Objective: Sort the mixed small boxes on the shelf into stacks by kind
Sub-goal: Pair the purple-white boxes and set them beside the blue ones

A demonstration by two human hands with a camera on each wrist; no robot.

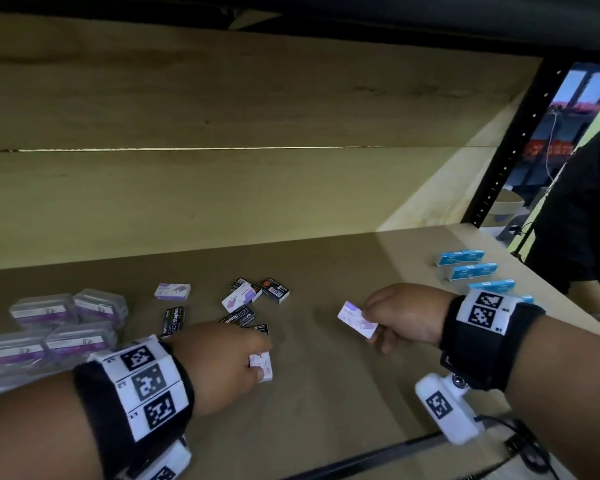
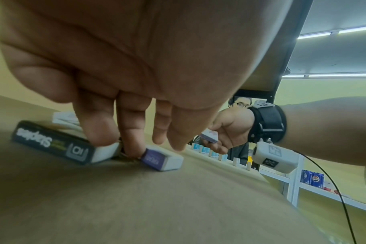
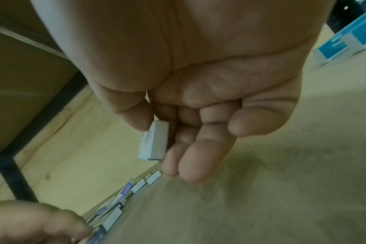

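Right hand (image 1: 404, 315): grip pinches one white-and-purple box (image 1: 357, 319) clear of the shelf (image 1: 326, 410), right of the mixed pile (image 1: 246, 303).
Left hand (image 1: 222, 362): fingertips (image 2: 132, 148) curl onto a second like box (image 1: 262, 367), lying on the shelf just nearer than the pile.
Sorted, apparently: blue boxes (image 1: 471, 270) far right of the pile; clear cases (image 1: 63, 327) left of it.
Remaining: black and purple boxes mixed in the pile; no purple stack visible yet.
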